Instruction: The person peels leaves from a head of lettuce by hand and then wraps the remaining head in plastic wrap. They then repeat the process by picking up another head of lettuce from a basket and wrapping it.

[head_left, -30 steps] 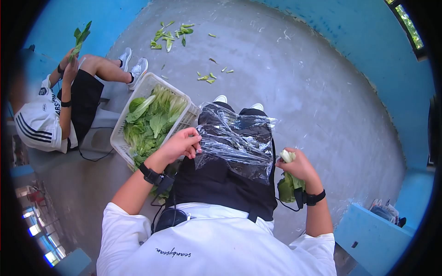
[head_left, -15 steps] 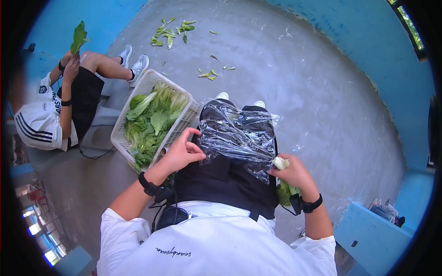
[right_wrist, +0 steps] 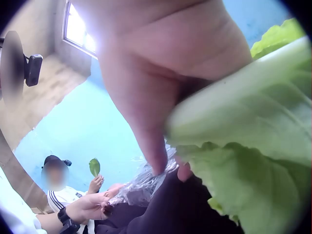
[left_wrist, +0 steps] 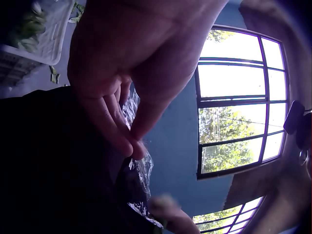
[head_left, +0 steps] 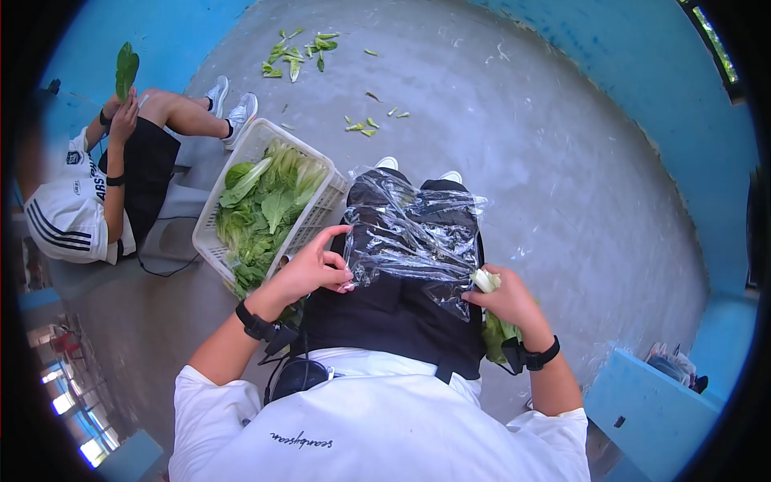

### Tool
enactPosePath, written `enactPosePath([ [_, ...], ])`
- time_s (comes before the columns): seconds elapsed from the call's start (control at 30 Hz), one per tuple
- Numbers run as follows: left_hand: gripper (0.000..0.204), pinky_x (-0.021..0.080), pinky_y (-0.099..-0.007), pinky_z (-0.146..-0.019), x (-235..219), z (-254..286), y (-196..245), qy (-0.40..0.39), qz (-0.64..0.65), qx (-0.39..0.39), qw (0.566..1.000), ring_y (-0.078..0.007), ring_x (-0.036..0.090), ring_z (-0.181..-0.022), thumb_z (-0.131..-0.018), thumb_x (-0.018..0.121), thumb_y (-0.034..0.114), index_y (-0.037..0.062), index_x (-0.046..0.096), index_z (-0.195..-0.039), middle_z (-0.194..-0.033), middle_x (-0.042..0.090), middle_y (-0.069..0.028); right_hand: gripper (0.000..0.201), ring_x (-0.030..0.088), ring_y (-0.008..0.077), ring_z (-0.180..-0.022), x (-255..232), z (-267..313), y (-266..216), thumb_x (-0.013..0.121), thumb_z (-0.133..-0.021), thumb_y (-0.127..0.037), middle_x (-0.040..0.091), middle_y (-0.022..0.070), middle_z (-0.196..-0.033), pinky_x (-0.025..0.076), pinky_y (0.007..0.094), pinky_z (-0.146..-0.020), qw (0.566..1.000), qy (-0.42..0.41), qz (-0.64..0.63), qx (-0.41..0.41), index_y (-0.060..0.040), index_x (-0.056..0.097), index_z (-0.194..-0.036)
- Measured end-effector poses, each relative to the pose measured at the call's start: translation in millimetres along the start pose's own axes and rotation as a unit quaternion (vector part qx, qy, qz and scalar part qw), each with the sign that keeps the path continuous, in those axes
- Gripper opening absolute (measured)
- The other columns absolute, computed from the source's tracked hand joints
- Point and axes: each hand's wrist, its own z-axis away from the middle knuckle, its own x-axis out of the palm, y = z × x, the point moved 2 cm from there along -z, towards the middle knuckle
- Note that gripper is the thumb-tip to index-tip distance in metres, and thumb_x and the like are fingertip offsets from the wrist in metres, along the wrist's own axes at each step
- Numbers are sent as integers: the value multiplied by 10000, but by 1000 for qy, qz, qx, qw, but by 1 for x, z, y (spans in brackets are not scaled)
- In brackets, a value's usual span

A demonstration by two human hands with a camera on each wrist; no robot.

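Observation:
A crinkled clear plastic sheet (head_left: 409, 233) lies across the wearer's dark-clothed lap. My left hand (head_left: 309, 269) pinches its left edge between thumb and fingertips; in the left wrist view the fingertips (left_wrist: 131, 148) meet at the film. At the sheet's right side, my right hand (head_left: 514, 301) grips a lettuce (right_wrist: 253, 151), its pale cut end beside the thumb and its leaves hanging below the palm. The thumb and a finger of that hand also close on the film's right edge in the right wrist view.
A white plastic basket (head_left: 317, 229) full of leafy greens (head_left: 273, 209) stands at the left. Beyond it sits another person (head_left: 80, 209) holding up a leaf (head_left: 126, 71). Trimmed leaf scraps (head_left: 293, 56) lie on the grey floor; a blue box-like piece (head_left: 650, 406) is at right.
My right hand has moved inward with the lettuce and taken the film's right edge. The left hand has shifted slightly along the left edge. The other person's leaf has turned.

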Motion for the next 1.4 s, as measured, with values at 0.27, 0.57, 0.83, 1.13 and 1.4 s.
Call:
enactPosePath([
  [0.27, 839, 610, -313, -731, -13, 0, -2, -32, -37, 2, 999, -199, 732, -815, -890, 720, -35, 117, 264, -1578, -871, 662, -83, 365, 654, 251, -790, -8, 2, 12, 865, -760, -178, 699, 138, -856, 516, 383, -780, 999, -31, -36, -21, -10, 680, -1026],
  [0.57, 913, 612, -319, -761, -16, 17, 3, -86, -72, -55, 992, -201, 727, -864, -874, 728, -51, 158, 225, -1606, -981, 677, -125, 410, 636, 165, -787, -10, 13, 12, 879, -777, -223, 712, 91, -874, 513, 341, -736, 998, -63, 0, -23, 10, 678, -1049],
  [0.83, 828, 597, -345, -789, -66, 23, 20, 31, -206, -5, 978, -195, 671, -1024, -914, 755, 194, 148, 285, -1595, -1212, 622, -122, 283, 572, 95, -666, -60, 17, 14, 828, -817, -155, 588, -5, -757, 483, 302, -608, 993, 65, -76, 66, -13, 627, -956],
  [1.13, 642, 425, -454, -1090, -13, 13, 87, 111, -468, 305, 822, -329, 537, -1282, -869, 765, 226, 96, 505, -1441, -1338, 577, -152, 180, 565, 62, -648, -120, 53, -60, 760, -811, 1, 576, -26, -732, 454, 249, -582, 985, 48, -166, -4, -52, 594, -857],
  [1.4, 663, 349, -506, -1157, 21, -68, 94, 82, -574, 366, 728, -393, 380, -1432, -840, 780, 333, 107, 543, -1417, -1498, 482, -152, 197, 591, 76, -755, -99, 58, -105, 799, -802, -39, 626, -23, -825, 490, 257, -678, 999, -9, -47, -19, -44, 651, -932],
])
